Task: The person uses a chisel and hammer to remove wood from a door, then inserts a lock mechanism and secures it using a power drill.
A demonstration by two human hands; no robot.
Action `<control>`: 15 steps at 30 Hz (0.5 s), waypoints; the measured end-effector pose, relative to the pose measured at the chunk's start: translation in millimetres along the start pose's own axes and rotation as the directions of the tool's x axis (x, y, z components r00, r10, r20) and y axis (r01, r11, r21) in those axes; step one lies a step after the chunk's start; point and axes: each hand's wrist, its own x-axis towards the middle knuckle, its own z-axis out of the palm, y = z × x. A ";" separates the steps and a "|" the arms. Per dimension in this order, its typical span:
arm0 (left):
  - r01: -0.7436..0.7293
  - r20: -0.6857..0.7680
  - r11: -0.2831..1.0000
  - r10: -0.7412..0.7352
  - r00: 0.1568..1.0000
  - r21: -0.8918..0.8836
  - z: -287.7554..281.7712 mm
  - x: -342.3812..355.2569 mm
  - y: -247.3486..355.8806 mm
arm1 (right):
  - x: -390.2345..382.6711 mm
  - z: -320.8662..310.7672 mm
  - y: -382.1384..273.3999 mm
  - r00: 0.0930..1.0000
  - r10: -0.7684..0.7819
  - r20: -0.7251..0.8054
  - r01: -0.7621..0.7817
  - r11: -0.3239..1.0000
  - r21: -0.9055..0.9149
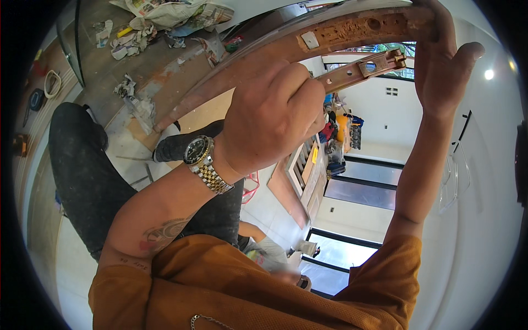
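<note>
My left hand, a watch on its wrist, is closed around a long brown metal fitting. The fitting has round holes and a brass-coloured end piece; its near end is hidden in my fist. Just beyond it runs the edge of a brown wooden door or panel, with a rough chiselled recess and a round hole in it. My right hand lies against the far right end of that edge, thumb stretched out and fingers flat along the wood. A small pale square sits beside the recess.
Crumpled newspaper and wood scraps lie on the brown surface at upper left. A tape measure is at the far left. Behind my arms are wooden panels, several bags and another person low in the view.
</note>
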 end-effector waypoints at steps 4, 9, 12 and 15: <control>0.018 0.006 0.999 -0.018 1.000 -0.027 3.5 -2.1 4.1 | -1.6 -3.6 -5.8 0.997 -0.071 0.015 0.072 0.995 -0.076; -0.033 0.009 0.999 0.033 0.999 -0.020 -1.3 -2.5 -7.6 | 6.9 -15.6 52.1 0.969 -0.215 -0.122 0.170 0.938 -0.301; -0.042 -0.036 0.998 0.040 0.999 -0.044 -6.1 -0.7 -13.0 | 21.5 -74.0 90.5 0.948 0.081 -0.308 0.012 0.957 0.289; -0.090 -0.049 0.991 0.086 0.995 -0.096 -6.7 4.6 -9.1 | -0.4 -1.5 -4.4 0.954 -0.191 0.231 0.257 0.919 -0.299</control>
